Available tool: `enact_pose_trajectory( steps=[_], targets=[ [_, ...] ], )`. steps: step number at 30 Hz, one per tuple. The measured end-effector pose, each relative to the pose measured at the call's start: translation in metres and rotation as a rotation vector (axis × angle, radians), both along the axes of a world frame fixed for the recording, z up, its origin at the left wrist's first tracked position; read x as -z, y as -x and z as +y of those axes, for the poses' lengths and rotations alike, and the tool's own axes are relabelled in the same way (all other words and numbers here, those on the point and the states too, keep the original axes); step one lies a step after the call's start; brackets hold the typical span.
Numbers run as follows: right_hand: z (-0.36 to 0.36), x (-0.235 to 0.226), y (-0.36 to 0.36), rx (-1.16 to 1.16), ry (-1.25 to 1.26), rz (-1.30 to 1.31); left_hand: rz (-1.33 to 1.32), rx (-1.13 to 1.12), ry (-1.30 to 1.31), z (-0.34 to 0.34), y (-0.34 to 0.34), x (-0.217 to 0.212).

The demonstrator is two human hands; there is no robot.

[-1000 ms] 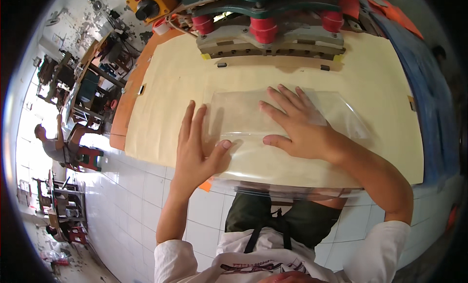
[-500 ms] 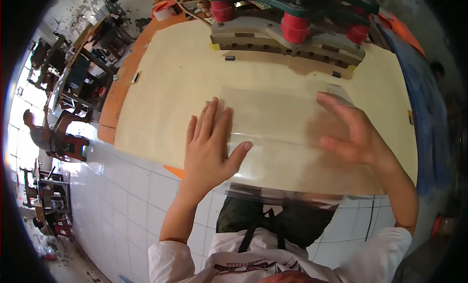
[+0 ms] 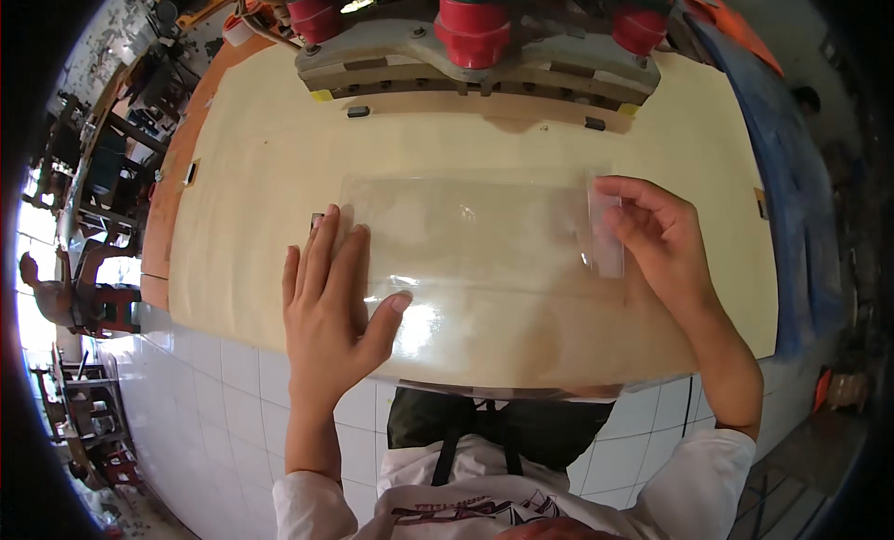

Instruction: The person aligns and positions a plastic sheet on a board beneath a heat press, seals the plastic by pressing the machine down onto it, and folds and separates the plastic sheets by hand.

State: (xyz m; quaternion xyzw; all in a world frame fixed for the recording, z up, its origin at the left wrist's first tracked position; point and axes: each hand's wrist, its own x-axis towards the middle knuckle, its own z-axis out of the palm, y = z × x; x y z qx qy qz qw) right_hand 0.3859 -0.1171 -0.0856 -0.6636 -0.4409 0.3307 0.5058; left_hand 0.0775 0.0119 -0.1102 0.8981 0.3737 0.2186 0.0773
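Observation:
A large clear plastic sheet (image 3: 466,251) lies on the cream-coloured work surface (image 3: 251,195), its near part hanging over the front edge. My left hand (image 3: 328,303) rests flat on the sheet's left side, fingers stretched and thumb out to the right. At the sheet's far right corner my right hand (image 3: 666,237) has thumb and forefinger closed around a narrow clear plastic strip (image 3: 608,247). Whether this strip is a folded edge of the sheet or a separate piece, I cannot tell. The right hand's other fingers are curled and partly hidden.
Beyond the sheet stands a heavy press head (image 3: 475,65) with red fittings. Small black blocks (image 3: 358,112) sit on the surface before it. Blue cloth (image 3: 801,205) hangs along the right side. At far left, a person (image 3: 51,289) sits near work benches.
My right hand has closed its thumb and forefinger on the clear strip at the sheet's corner. My left hand still lies flat at the sheet's left side. The whole view has shifted.

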Motion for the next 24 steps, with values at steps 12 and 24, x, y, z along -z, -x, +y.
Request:
enact_pose_trajectory(
  steps=[12,24],
  targets=[
    [-0.009,-0.001,0.014,0.074,0.019,-0.346,-0.031,0.001,0.036,0.003,0.005,-0.004],
    [-0.007,0.004,0.015,0.117,-0.056,-0.555,0.015,0.045,0.004,0.000,0.001,-0.003]
  ],
)
